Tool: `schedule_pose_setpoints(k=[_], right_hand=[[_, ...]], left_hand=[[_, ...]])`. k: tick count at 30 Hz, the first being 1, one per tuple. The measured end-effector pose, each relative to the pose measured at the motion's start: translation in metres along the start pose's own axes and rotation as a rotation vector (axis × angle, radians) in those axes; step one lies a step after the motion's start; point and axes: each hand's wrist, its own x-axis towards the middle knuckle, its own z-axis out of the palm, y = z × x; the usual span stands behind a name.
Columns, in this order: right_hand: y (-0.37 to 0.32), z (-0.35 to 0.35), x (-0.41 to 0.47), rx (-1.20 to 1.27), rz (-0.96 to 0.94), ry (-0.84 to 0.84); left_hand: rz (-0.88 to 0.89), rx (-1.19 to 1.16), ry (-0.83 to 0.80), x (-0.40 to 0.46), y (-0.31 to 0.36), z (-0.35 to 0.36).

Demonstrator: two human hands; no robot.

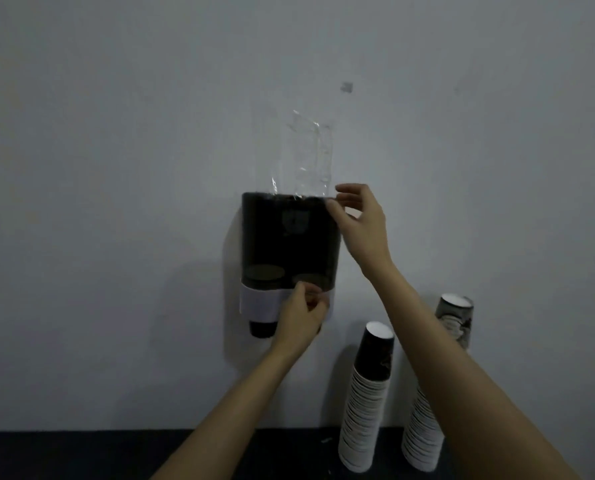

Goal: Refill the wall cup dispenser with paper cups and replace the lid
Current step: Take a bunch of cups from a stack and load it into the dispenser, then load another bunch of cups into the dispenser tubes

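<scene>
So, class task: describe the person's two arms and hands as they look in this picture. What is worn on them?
Both forearms are bare right down to the frame's lower edge: no sleeves show. The left hand and right hand wear no gloves, and no watch, ring or bracelet is visible in the dim light.

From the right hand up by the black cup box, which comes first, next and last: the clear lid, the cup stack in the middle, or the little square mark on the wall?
From the right hand:
1. Clear lid, touching the fingertips, just left and above.
2. Little square mark, higher up on the wall.
3. Middle cup stack, well below, leaning on the wall.
</scene>
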Motion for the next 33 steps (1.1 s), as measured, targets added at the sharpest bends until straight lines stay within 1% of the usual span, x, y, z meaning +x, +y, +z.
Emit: schedule_pose_setpoints(k=[2,3,4,5,6,8,10,12,15,18,20,22,28,33], right_hand=[[0.026,-0.026,-0.027,0.044,0.071,0.148],[0.045,-0.038,-0.040,0.024,0.135,0.207],[0.065,-0.049,-0.054,-0.024,0.211,0.239],[0.082,-0.057,-0.066,-0.083,0.298,0.231],[0.101,-0.066,-0.080,-0.149,0.413,0.187],[0.132,-0.078,-0.103,-0.264,0.634,0.011],[0.158,-0.083,-0.126,-0.327,0.741,-0.157],[0.179,-0.079,-0.145,-0.286,0.783,-0.228],[0.213,-0.065,-0.161,-0.227,0.769,-0.211],[0.232,-0.051,-0.166,-0.183,0.717,-0.124],[0.240,-0.045,-0.167,-0.227,0.673,-0.049],[0.244,-0.046,-0.165,-0.281,0.648,-0.007],[0.245,-0.053,-0.162,-0.338,0.591,-0.006],[0.244,-0.056,-0.159,-0.375,0.589,-0.050]], left_hand=[[-0.040,0.050,-0.129,-0.013,-0.021,0.026],[-0.076,0.083,-0.200,-0.019,-0.033,0.039],[-0.115,0.124,-0.267,-0.025,-0.046,0.051],[-0.154,0.175,-0.324,-0.029,-0.061,0.060],[-0.202,0.224,-0.381,-0.034,-0.076,0.072],[-0.298,0.304,-0.448,-0.041,-0.101,0.089],[-0.360,0.369,-0.447,-0.042,-0.117,0.102],[-0.396,0.395,-0.427,-0.041,-0.126,0.111],[-0.404,0.330,-0.379,-0.033,-0.138,0.125],[-0.309,0.219,-0.321,-0.027,-0.147,0.139],[-0.263,0.147,-0.259,-0.024,-0.150,0.147],[-0.244,0.086,-0.209,-0.023,-0.152,0.152],[-0.222,0.035,-0.201,-0.024,-0.151,0.157],[-0.235,0.013,-0.202,-0.026,-0.150,0.156]])
